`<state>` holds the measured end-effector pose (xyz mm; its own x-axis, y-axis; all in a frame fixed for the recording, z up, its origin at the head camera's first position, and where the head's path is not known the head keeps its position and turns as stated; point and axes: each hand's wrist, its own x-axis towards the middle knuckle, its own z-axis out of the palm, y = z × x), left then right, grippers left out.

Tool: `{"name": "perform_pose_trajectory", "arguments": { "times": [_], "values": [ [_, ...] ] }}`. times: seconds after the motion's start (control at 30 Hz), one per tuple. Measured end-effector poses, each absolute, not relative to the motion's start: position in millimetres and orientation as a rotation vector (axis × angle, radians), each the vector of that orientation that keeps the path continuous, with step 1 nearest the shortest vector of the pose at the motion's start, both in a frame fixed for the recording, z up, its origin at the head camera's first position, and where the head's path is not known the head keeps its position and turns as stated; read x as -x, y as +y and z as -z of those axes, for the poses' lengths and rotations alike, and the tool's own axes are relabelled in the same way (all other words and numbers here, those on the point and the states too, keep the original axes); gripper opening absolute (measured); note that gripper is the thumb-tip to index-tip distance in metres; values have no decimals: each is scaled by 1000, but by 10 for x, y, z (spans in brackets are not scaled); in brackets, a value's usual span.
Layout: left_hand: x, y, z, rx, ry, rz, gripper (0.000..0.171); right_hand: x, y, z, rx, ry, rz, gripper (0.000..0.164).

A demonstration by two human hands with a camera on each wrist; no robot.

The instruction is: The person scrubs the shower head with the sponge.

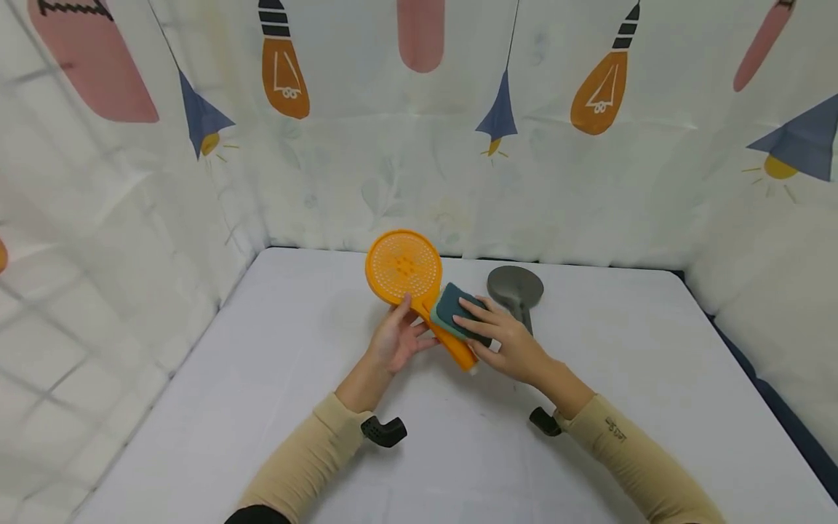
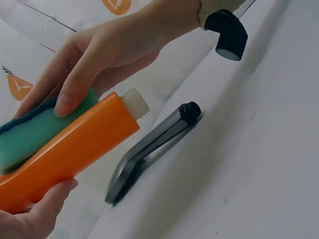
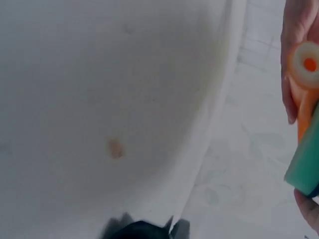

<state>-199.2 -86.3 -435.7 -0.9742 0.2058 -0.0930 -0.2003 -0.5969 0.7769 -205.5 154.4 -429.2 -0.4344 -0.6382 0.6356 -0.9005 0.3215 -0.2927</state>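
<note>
My left hand (image 1: 395, 343) holds an orange shower head (image 1: 404, 266) near its neck, thumb on the front, its round perforated face turned up. A pale threaded end (image 2: 134, 103) sticks out of the handle in the left wrist view. With my right hand (image 1: 511, 346) I grip a green sponge (image 1: 452, 309) with a dark scouring side; its light green side lies against the orange handle. The right wrist view catches only part of the sponge (image 3: 303, 167) and the handle's round hollow end (image 3: 299, 67). Some fingers of both hands are hidden.
A dark grey shower head (image 1: 513, 284) lies on the white table (image 1: 275, 327), just beyond my right hand. Its handle (image 2: 159, 133) shows in the left wrist view. A patterned curtain (image 1: 366, 167) hangs behind the table's back edge.
</note>
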Motion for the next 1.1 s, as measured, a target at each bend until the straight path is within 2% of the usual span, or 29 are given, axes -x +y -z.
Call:
{"name": "perform_pose_trajectory", "arguments": {
  "times": [0.1,0.23,0.57,0.87,1.0,1.1],
  "values": [
    [1968,-849,4374,-8,1250,-2627,52,2075,1452,4296,-1268,-2195,-952,51],
    [1954,-872,4350,26,1260,-2655,47,2024,1383,4279,-1277,-2191,-933,51],
    [1974,-999,4297,40,1251,-2695,41,1890,1526,4358,-1630,-2044,-641,68],
    [1956,-922,4308,-42,1178,-2625,32,2029,1485,4295,-1255,-2202,-1018,53],
    [1950,-940,4283,34,1118,-2681,28,1977,1459,4312,-1256,-2255,-1099,52],
    [1956,-985,4256,47,1109,-2706,32,1911,1501,4354,-1310,-2245,-1150,54]
  ]
}}
